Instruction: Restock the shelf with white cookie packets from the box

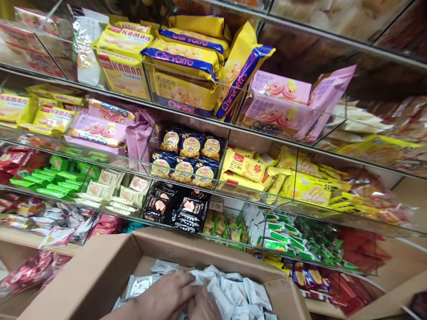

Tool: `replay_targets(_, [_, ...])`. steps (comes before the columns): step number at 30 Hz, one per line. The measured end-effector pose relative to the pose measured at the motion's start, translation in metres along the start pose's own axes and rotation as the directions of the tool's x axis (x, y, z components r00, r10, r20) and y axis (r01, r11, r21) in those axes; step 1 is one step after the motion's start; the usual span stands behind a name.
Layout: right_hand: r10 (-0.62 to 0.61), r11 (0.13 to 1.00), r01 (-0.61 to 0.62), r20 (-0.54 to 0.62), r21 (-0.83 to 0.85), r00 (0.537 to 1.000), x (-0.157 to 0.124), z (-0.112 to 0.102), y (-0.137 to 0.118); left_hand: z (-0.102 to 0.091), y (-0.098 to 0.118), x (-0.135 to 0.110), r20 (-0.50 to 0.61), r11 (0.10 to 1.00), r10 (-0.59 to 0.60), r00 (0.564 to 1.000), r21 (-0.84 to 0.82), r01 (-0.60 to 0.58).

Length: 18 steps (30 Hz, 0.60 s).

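Observation:
An open cardboard box (100,266) at the bottom of the head view holds many small white snack packets (233,291). Both hands are down inside it, close together over the packets. My left hand (167,291) reaches in from the lower left, its fingers bent and pointing right. Against its fingertips lies my right hand (203,304), with its fingers curled and blurred. Packets touch the hands on several sides. Whatever the fingers close on is hidden beneath them.
Tilted clear-walled shelves rise behind the box. They carry yellow Carvalfo packs (187,58), pink cookie packs (280,95), dark blue cookie packets (183,153), black packets (176,206), green packets (60,178) and yellow packets (247,166). Glass shelf edges and dividers stand just beyond the box.

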State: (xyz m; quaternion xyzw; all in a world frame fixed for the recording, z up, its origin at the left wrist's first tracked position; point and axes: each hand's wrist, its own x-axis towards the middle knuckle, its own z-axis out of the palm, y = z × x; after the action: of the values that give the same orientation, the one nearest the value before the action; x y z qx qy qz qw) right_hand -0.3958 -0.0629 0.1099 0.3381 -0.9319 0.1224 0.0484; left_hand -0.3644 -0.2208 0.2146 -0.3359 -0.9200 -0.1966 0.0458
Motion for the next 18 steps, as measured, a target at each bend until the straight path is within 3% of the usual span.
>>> replay_targets(2, [0.066,0.996,-0.068,-0.028,-0.059,0.997,0.001,-0.009,0.002,0.019,-0.019,-0.005,0.081,0.978,-0.208,0.975,0.028,0.207])
replay_targets(5, [0.131,0.987,-0.129,0.021,-0.092,0.991,0.002,-0.025,0.002,0.029,-0.036,-0.009,0.140,0.940,-0.338,0.931,0.003,0.341])
replay_targets(9, [0.070,0.994,-0.080,0.134,0.076,0.989,-0.002,-0.061,0.003,0.014,-0.029,-0.008,0.128,0.901,-0.396,0.909,-0.139,0.412])
replay_targets(12, [0.058,0.942,-0.073,0.055,0.327,0.997,-0.009,-0.090,0.010,-0.003,-0.017,-0.007,0.157,0.868,-0.370,0.916,-0.293,0.401])
replay_targets(14, [0.082,0.844,-0.092,0.042,0.528,0.996,-0.011,-0.103,0.016,-0.010,-0.009,-0.006,0.133,0.757,-0.356,0.925,-0.539,0.369])
replay_targets(16, [0.093,0.709,-0.125,0.084,0.694,0.992,-0.012,-0.110,0.018,-0.012,0.001,-0.003,0.107,0.534,-0.403,0.909,-0.779,0.329])
replay_targets(18, [0.096,0.556,-0.136,0.099,0.820,0.990,-0.012,-0.111,0.016,-0.012,0.010,0.002,0.110,0.348,-0.468,0.877,-0.889,0.297])
